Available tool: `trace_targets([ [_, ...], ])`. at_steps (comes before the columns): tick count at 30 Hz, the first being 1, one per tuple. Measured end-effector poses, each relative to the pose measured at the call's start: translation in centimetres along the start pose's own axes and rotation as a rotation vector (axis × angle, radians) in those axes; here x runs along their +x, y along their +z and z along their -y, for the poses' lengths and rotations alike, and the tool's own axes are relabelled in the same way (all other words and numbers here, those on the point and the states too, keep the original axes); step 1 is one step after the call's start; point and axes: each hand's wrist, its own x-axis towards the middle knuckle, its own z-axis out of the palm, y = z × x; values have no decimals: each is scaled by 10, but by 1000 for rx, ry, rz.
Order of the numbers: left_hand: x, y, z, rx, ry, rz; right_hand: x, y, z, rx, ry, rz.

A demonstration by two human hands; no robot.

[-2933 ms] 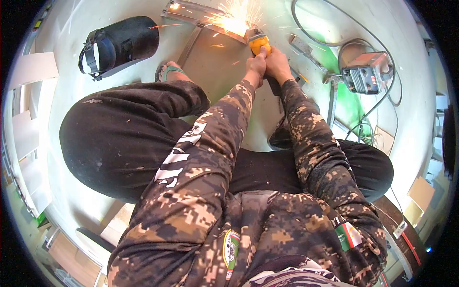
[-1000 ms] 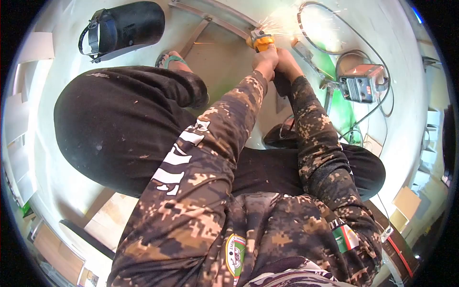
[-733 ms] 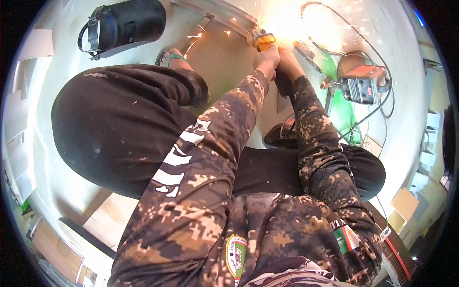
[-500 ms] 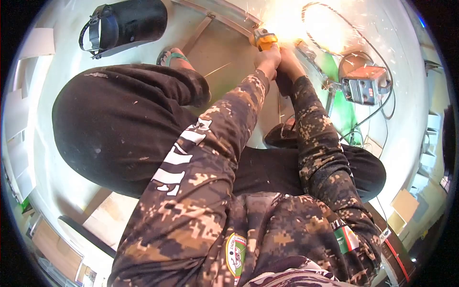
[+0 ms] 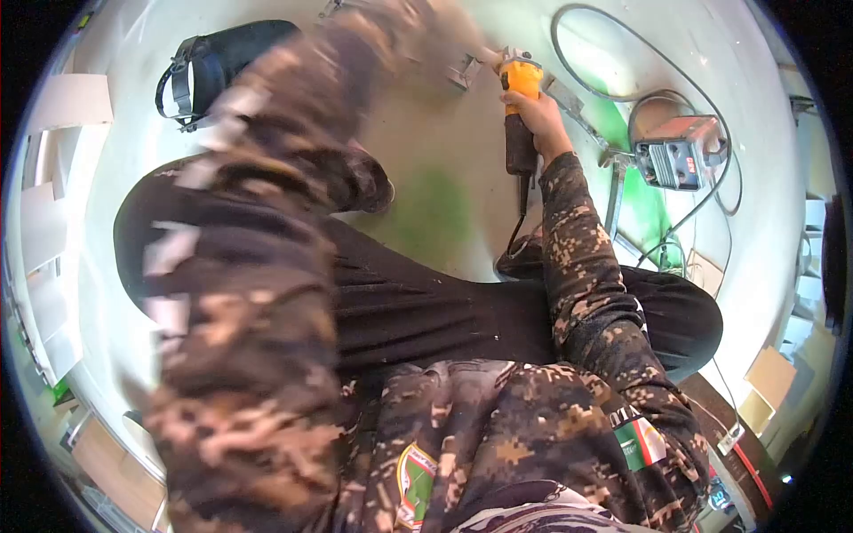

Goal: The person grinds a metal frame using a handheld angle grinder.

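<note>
Head view: right hand (image 5: 544,120) wrapped tight around grinder (image 5: 519,107), fingers closed on the body just below the yellow head; black handle sticks out under my palm, cord (image 5: 522,202) hangs from it down toward my right foot (image 5: 524,259); grinder head points away from me, low over the floor (image 5: 426,160), just beside a metal bracket (image 5: 466,71); no sparks at the disc; left hand (image 5: 458,44) is a blur at the top by the bracket, off the grinder, can't tell if it's open or closed or touching anything; left sleeve (image 5: 258,222) smeared across the whole left half; mask (image 5: 209,62) lies on the floor far left, partly behind that sleeve; welder (image 5: 680,151) sits on the floor to the right, well apart from the grinder, cable (image 5: 562,62) looped on the floor between them.
</note>
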Motion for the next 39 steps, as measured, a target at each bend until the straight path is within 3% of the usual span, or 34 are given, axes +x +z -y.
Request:
trace_targets([
  [2, -124, -33, -5, 1528, 247, -4, 0, -1, 2, -8, 19, -19],
  [3, -140, -43, 15, 1537, 243, 1, 3, -1, 3, 2, 36, -28],
  [7, -179, -71, 73, 457, -535, -145, -4, 10, 11, 87, 6, -55],
  [9, -185, -42, 104, 442, -456, -162, -7, 15, 21, 132, 43, -27],
  [10, -178, -25, 129, 806, -303, -217, -9, 19, 25, 149, 83, 8],
  [11, -169, -6, 152, 819, -228, -325, -7, 22, 27, 165, 77, 5],
  [13, -138, 23, 176, 660, -388, -371, -8, 27, 28, 106, 46, 23],
  [17, -96, 60, 186, 721, -473, -568, -9, 39, 38, 100, 21, 17],
  [20, -76, 63, 211, 596, -458, -597, -19, 51, 51, 94, 65, 22],
  [22, -83, 63, 201, 593, -464, -601, -27, 58, 63, -52, -23, 14],
  [27, -70, 76, 190, 529, -431, -615, -12, 79, 41, -26, -26, 47],
  [29, -66, 88, 190, 672, -399, -865, -8, 89, 28, -72, -63, 47],
  [30, -68, 86, 177, 665, -405, -869, -6, 95, 26, -129, -61, 36],
  [32, -74, 81, 141, 234, -310, -609, -3, 106, 27, -194, -61, 34],
  [33, -70, 87, 139, 223, -312, -610, -4, 111, 27, -234, -62, 37],
  [35, -60, 97, 138, -870, -180, -199, -1, 120, 26, -317, -69, 40],
  [39, -56, 108, 132, -1133, 6, -171, -1, 135, 34, -491, -115, 15],
])
